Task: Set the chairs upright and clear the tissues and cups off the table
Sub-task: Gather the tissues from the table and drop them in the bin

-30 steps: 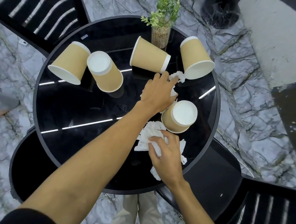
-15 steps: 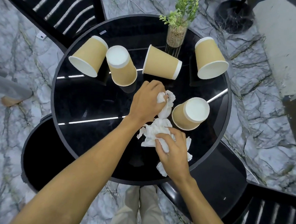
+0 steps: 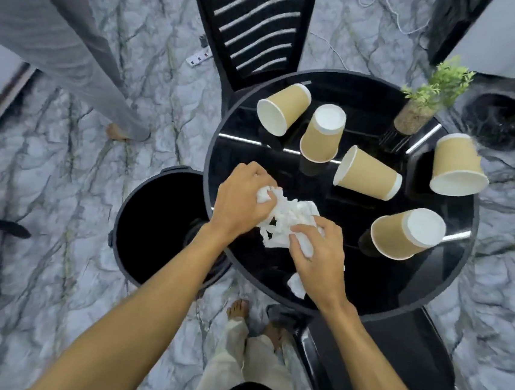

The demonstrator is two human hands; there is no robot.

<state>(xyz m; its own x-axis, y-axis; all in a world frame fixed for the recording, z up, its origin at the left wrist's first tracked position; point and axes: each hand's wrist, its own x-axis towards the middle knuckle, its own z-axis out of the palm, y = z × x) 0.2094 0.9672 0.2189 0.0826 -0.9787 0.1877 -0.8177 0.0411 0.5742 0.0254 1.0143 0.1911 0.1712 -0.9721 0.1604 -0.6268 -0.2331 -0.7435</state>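
We record a glossy black surface [image 3: 383, 279]. The cups [image 3: 368, 174] are tan, with white rims and white interiors. The tissues [image 3: 291, 220] are plain white. The floor [image 3: 78, 177] shows grey-white marble with dark veining. The chair back [image 3: 254, 21] is black with pale horizontal stripes. The plant [image 3: 440, 83] is green.

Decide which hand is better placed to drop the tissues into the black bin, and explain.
Left, probably: the left hand grips the tissues right beside the black bin, while the right hand, also gripping them, lies farther across the table.
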